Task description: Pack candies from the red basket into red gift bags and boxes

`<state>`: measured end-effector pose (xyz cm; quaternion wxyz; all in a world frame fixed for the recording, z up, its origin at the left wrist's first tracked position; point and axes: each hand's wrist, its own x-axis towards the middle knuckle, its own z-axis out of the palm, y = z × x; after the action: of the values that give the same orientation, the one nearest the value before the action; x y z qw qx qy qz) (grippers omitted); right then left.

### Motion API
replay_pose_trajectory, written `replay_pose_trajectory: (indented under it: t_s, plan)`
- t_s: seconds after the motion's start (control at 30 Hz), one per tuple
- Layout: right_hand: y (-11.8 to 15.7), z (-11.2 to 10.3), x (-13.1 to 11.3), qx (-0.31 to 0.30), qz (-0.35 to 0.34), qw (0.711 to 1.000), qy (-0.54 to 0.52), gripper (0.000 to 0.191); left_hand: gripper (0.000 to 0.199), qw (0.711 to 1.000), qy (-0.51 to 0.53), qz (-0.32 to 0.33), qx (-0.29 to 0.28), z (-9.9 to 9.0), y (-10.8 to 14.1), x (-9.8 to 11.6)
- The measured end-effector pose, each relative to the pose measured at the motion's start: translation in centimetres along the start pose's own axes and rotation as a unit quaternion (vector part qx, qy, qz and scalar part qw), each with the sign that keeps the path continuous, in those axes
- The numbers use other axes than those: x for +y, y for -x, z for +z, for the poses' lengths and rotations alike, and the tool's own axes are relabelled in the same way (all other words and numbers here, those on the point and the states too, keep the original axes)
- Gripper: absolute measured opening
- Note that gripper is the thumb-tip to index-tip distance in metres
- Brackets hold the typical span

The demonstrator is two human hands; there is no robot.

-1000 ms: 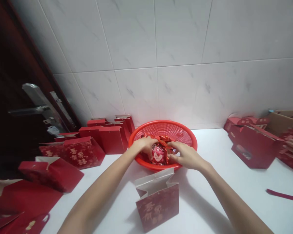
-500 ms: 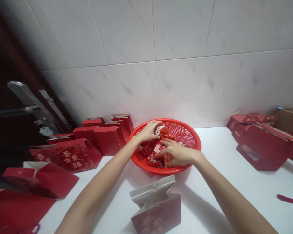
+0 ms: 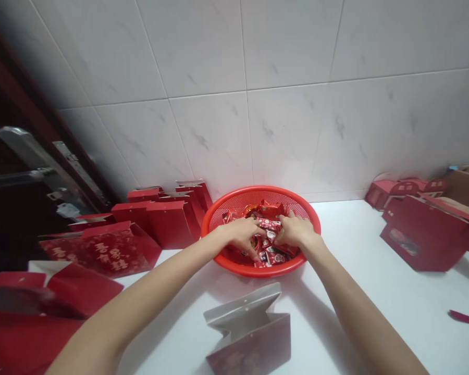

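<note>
Both my hands are inside a red plastic mesh basket [image 3: 315, 219] that holds several small wrapped sweets [image 3: 275, 256] in red, pink and orange. My left hand [image 3: 243, 234] lies over the sweets on the left with its fingers spread and bent, touching the wrappers. On the right side my right hand [image 3: 297, 230] reaches down among them, thumb and fingers apart. Its fingertips are partly hidden by the wrappers. In front of the basket, between my forearms, a red paper gift box [image 3: 254, 346] stands with its top open and its grey inside showing.
Several red gift boxes [image 3: 172, 224] stand along the left by the wall and the door handle [image 3: 27, 151]. At the right are another red box with a window [image 3: 430, 234], a cardboard box [image 3: 467, 182] and a purple-red strip [image 3: 467, 317]. Part of another person's hand shows at the right edge.
My left hand has moved lower and across the sweets; my right hand has shifted right and up. The sweets are rearranged, with orange packets now at the back.
</note>
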<state>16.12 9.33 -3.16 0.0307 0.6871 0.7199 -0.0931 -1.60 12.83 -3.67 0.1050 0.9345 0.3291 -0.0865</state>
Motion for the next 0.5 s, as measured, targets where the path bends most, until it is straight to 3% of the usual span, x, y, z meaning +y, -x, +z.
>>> replay_pose_trajectory:
  t_s: [0.07,0.13,0.23,0.3,0.4,0.5]
  plan:
    - [0.1,0.1,0.0,-0.006,-0.003,1.000,-0.014,0.072,0.050,0.995,-0.080,-0.062,-0.019,-0.1,-0.1,0.4]
    - [0.2,0.1,0.1,-0.005,-0.010,1.000,-0.021,0.063,0.035,0.980,-0.148,-0.128,-0.022,-0.4,-0.1,0.4]
    - [0.2,-0.1,0.1,0.006,-0.022,1.000,-0.018,0.052,0.022,0.957,-0.218,-0.191,0.011,-0.7,-0.1,-0.2]
    - [0.4,-0.2,0.1,0.015,-0.022,1.000,-0.014,0.048,0.023,0.958,-0.220,-0.185,0.018,-0.7,0.0,-0.6]
    - [0.5,-0.3,0.0,0.046,-0.017,0.999,-0.008,0.041,0.021,0.976,-0.180,-0.119,0.020,-0.6,0.0,-0.8]
    - [0.6,-0.3,0.0,0.083,-0.015,0.996,0.002,0.037,0.020,0.982,-0.165,-0.041,0.082,-0.3,-0.2,-0.5]
